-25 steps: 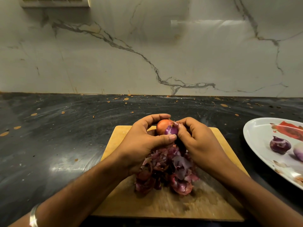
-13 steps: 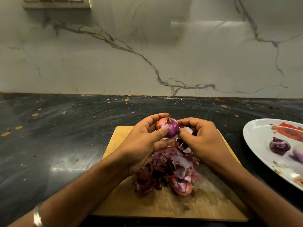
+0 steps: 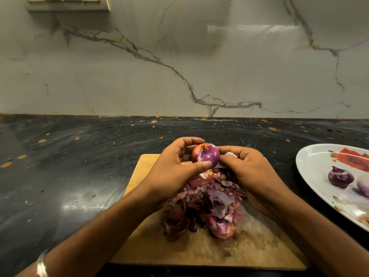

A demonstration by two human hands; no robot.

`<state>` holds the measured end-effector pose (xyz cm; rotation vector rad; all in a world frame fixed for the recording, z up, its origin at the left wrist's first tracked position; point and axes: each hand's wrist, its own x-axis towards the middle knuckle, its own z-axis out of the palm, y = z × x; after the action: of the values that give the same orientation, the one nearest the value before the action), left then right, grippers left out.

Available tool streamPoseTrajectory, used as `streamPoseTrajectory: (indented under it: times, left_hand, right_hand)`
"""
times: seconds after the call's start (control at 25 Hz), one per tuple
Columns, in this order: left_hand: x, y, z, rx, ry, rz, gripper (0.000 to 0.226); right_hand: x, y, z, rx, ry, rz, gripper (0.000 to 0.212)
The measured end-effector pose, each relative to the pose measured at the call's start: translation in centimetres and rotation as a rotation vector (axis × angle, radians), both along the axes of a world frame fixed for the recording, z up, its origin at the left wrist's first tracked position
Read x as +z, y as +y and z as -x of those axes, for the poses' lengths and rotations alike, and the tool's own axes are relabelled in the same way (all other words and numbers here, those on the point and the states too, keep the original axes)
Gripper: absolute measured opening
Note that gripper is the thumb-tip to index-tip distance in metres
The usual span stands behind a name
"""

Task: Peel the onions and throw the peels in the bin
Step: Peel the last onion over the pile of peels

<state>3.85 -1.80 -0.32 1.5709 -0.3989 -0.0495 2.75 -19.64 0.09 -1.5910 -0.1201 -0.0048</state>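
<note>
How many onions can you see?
3. One onion is held in both hands above the board, and two lie on the plate: a purple one and a paler one, cut off at the edge.

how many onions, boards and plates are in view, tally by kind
onions: 3, one held in the hands, two on the plate
cutting board: 1
plate: 1
peel pile: 1
total: 6

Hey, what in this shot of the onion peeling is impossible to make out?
- Head view: no bin in frame.
- White oval plate: cut off by the right edge; pale onion only partly shown.
- Half-peeled purple onion: underside hidden by left hand and right hand.
- Wooden cutting board: near part blurred.
</note>
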Motion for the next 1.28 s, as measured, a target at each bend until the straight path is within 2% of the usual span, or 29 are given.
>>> streamPoseTrajectory:
  times: [0.16, 0.36, 0.48, 0.72, 0.84, 1.08, 1.28]
  left_hand:
    - [-0.4, -0.3, 0.0, 0.001, 0.019, 0.026, 0.045]
    - [0.0, -0.2, 0.2, -0.036, 0.035, 0.086, 0.048]
    - [-0.1, -0.3, 0.2, -0.043, 0.045, 0.112, 0.048]
    - [0.0, -0.2, 0.1, -0.114, 0.154, 0.236, 0.044]
    - [0.0, -0.2, 0.0, -0.116, 0.128, 0.178, 0.032]
    - [-0.2, -0.1, 0.0, -0.037, 0.013, 0.063, 0.036]
    - [0.1, 0.1, -0.3, -0.099, 0.137, 0.26, 0.04]
  right_hand:
    - [0.4, 0.3, 0.3, 0.129, 0.167, -0.127, 0.027]
    - [1.0, 0.2, 0.7, 0.141, 0.167, -0.204, 0.024]
    - [0.8, 0.4, 1.0, 0.107, 0.098, -0.159, 0.032]
    - [0.5, 0.5, 0.8, 0.028, 0.014, -0.013, 0.03]
    - [0.5, 0.6, 0.7, 0.044, 0.026, 0.034, 0.026]
    - [0.4, 0.4, 0.8, 0.02, -0.002, 0.09, 0.024]
    - [0.4, 0.1, 1.0, 0.002, -0.122, 0.154, 0.028]
